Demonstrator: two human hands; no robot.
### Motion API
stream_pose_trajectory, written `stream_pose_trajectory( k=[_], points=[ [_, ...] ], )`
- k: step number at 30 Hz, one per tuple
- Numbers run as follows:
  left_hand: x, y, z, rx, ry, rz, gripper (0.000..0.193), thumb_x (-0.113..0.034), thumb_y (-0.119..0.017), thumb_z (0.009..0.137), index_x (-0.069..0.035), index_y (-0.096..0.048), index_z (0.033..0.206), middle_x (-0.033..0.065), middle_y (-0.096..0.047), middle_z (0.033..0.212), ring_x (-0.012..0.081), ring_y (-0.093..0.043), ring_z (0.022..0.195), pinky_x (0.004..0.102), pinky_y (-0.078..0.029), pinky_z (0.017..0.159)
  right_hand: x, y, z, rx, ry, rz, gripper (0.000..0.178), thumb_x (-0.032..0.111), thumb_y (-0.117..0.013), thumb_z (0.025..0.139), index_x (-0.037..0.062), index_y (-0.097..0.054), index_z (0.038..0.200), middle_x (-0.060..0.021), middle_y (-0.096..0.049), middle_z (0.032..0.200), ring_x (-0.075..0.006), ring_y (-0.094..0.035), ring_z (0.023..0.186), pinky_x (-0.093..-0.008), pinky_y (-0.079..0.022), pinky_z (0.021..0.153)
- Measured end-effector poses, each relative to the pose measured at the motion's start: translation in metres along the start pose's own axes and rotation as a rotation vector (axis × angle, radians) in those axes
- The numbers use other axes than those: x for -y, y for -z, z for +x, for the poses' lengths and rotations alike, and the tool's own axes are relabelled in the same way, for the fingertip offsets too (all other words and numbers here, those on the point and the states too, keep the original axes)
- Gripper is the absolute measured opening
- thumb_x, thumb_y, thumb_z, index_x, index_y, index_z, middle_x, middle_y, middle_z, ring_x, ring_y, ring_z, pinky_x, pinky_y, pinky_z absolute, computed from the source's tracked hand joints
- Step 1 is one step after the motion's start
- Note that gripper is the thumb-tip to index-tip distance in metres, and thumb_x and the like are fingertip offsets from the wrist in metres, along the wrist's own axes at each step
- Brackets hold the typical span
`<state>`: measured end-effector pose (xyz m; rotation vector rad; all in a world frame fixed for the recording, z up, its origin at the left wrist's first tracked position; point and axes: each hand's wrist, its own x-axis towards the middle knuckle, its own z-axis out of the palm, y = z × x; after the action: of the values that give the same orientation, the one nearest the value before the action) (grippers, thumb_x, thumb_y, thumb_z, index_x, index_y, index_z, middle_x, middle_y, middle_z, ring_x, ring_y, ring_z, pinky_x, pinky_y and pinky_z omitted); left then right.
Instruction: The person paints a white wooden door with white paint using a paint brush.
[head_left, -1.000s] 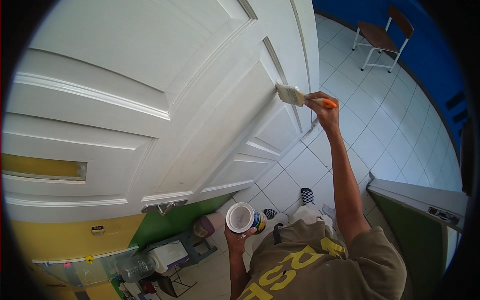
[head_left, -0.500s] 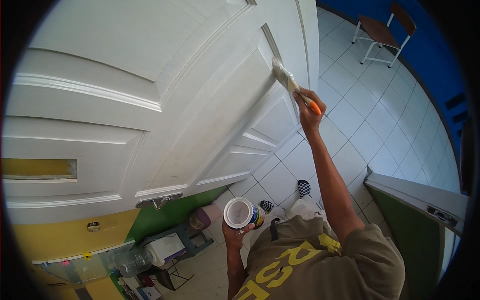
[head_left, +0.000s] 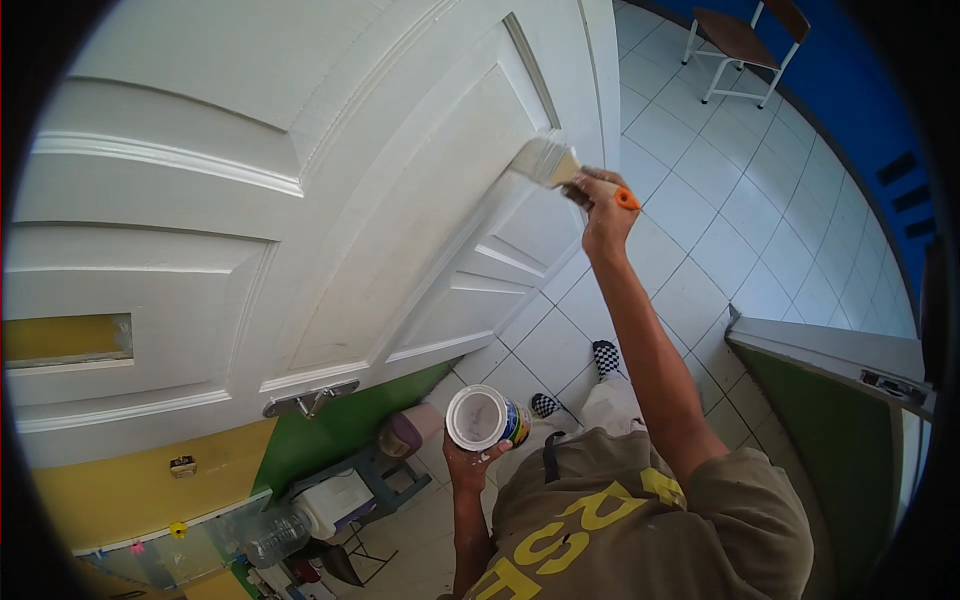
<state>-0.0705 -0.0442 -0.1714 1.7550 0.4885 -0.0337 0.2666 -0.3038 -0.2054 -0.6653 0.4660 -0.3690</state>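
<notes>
My right hand (head_left: 604, 200) grips a wide paintbrush (head_left: 562, 168) by its orange-tipped handle. The brush's pale bristles lie against the white panelled door (head_left: 430, 190), along the edge of a recessed panel. Down by my waist, my left hand (head_left: 470, 462) is wrapped around a paint can (head_left: 478, 417). The can has a white rim and a colourful label, and its open top faces up. Whitish paint coats the inside, but how full it is I cannot tell. White smears mark the fingers of my left hand.
A metal handle (head_left: 312, 400) sticks out from the door's near edge. Behind it are a grey stool-like stand (head_left: 400, 490) and a clear plastic bottle (head_left: 275, 535). A brown chair (head_left: 745, 45) stands by the blue wall. On the right is a green-and-white door (head_left: 830, 400); white tiles (head_left: 690, 290) cover the floor.
My right hand has moved slightly left and the brush has swung flatter, its bristles lower along the panel edge. The view has shifted a little. The can stays in my left hand.
</notes>
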Motion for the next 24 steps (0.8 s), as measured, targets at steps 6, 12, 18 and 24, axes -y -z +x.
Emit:
stream_pose_trajectory(
  k=[6,12,18,24],
  points=[
    [-0.001,0.022,-0.005,0.017,-0.069,0.034,0.072,-0.01,-0.096,0.062,0.002,-0.062,0.124,0.0081,-0.07,0.115,0.0197,-0.067,0.104,0.0362,-0.055,0.094,-0.063,0.013,-0.017,-0.1,0.054,0.17,0.02,-0.004,-0.067,0.089,-0.0059,-0.061,0.108,-0.0192,-0.067,0.106,-0.0314,-0.071,0.095,-0.0451,-0.062,0.087],
    [-0.001,0.057,0.001,0.101,-0.057,0.042,0.074,-0.011,-0.098,0.06,0.002,-0.062,0.123,0.0072,-0.07,0.113,0.0185,-0.067,0.101,0.0348,-0.056,0.09,-0.109,0.014,-0.149,0.177,-0.223,-0.093,0.012,-0.005,-0.073,0.084,-0.0064,-0.068,0.095,-0.0161,-0.07,0.092,-0.027,-0.074,0.079,-0.0398,-0.065,0.08],
    [0.012,0.076,0.013,0.208,-0.095,0.082,0.069,-0.01,-0.098,0.06,0.002,-0.064,0.12,0.0065,-0.071,0.108,0.0166,-0.067,0.096,0.0328,-0.056,0.088,-0.051,0.001,-0.042,0.034,-0.014,0.063,0.014,-0.008,-0.069,0.085,-0.0057,-0.064,0.098,-0.0193,-0.069,0.097,-0.0309,-0.073,0.083,-0.0426,-0.065,0.076],
    [0.028,0.094,0.009,0.262,-0.132,0.108,0.068,-0.008,-0.098,0.06,0.002,-0.065,0.119,0.0075,-0.071,0.109,0.0166,-0.067,0.096,0.0328,-0.056,0.088,-0.105,0.033,-0.036,-0.062,0.035,0.378,0.022,-0.006,-0.069,0.088,-0.0024,-0.059,0.107,-0.0191,-0.068,0.102,-0.0331,-0.072,0.089,-0.0453,-0.062,0.083]
  ],
)
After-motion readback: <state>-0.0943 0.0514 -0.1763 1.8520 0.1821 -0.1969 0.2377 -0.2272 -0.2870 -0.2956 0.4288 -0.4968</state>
